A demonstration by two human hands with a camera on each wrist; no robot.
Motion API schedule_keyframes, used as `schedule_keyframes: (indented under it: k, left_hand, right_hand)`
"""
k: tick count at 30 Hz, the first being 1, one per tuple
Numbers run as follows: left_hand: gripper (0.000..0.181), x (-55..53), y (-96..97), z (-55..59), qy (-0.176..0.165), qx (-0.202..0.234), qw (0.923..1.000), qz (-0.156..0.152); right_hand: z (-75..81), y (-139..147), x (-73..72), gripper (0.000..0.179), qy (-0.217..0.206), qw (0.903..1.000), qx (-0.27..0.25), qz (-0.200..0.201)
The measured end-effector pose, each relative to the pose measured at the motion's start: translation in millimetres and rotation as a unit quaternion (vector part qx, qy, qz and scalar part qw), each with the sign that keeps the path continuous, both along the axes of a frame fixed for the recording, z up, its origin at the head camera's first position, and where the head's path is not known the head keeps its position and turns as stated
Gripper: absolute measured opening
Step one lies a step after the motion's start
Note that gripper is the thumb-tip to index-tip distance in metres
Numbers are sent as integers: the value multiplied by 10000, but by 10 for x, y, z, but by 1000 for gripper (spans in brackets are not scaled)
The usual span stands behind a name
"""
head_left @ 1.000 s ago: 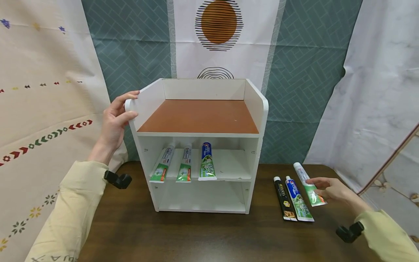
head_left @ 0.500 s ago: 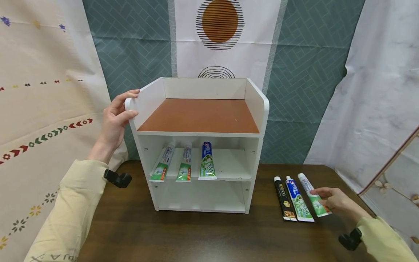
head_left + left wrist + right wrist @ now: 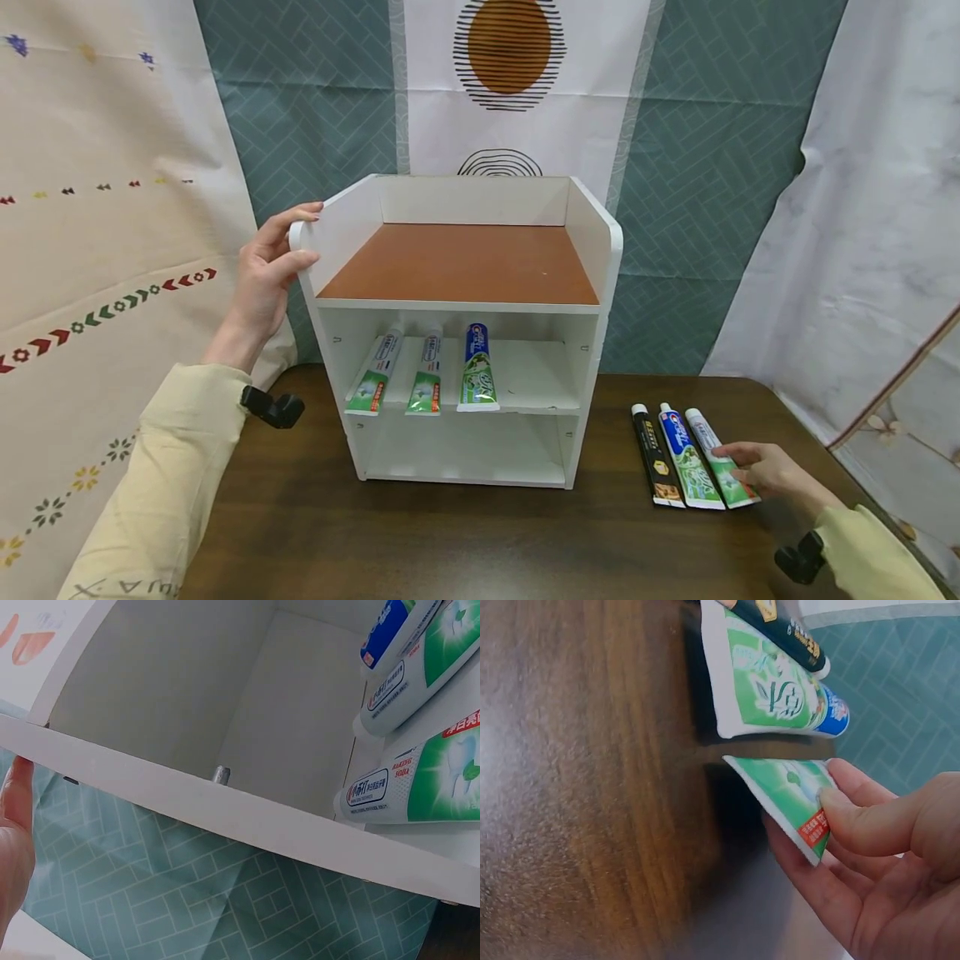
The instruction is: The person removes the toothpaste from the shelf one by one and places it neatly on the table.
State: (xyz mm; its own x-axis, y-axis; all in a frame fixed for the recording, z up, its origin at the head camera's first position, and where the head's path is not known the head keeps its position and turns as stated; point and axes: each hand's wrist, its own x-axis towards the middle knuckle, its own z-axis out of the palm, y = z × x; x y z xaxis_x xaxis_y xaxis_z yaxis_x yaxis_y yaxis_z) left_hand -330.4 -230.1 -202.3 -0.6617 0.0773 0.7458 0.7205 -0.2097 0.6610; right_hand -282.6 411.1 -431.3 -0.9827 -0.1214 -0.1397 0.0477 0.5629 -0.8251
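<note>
Pinching the green-and-white tube point(image 3: 707, 442) between narrowed fingers point(image 3: 877, 827) near its crimped end, at the head view's four o'clock, the right hand point(image 3: 772, 470) would best hold lightly, aligning it with the blue-and-green tube point(image 3: 691, 460) at its nine o'clock.

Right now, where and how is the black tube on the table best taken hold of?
I'd pinch the black tube across its width just below the white cap, coming from above. It lies flat, cap pointing away from the person, with the blue-and-green tube close on its right; the gap looks wider at the cap end, while its flat tail nearly meets the other's.
</note>
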Motion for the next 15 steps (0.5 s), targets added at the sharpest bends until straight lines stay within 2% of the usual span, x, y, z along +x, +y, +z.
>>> schedule_keyframes:
  k: [4, 9, 15]
  left_hand:
    - [32, 3, 1, 1, 2, 21, 10000, -8]
    - [32, 4, -2, 7, 32, 35, 10000, -5]
    - [32, -8, -1, 7, 0, 59, 10000, -52]
  right_hand:
    - [-25, 7, -5, 36, 71, 9999, -106, 108]
    - [-30, 6, -32, 29, 341, 9985, 353, 246]
    - [-57, 51, -27, 31, 583, 9955, 374, 641]
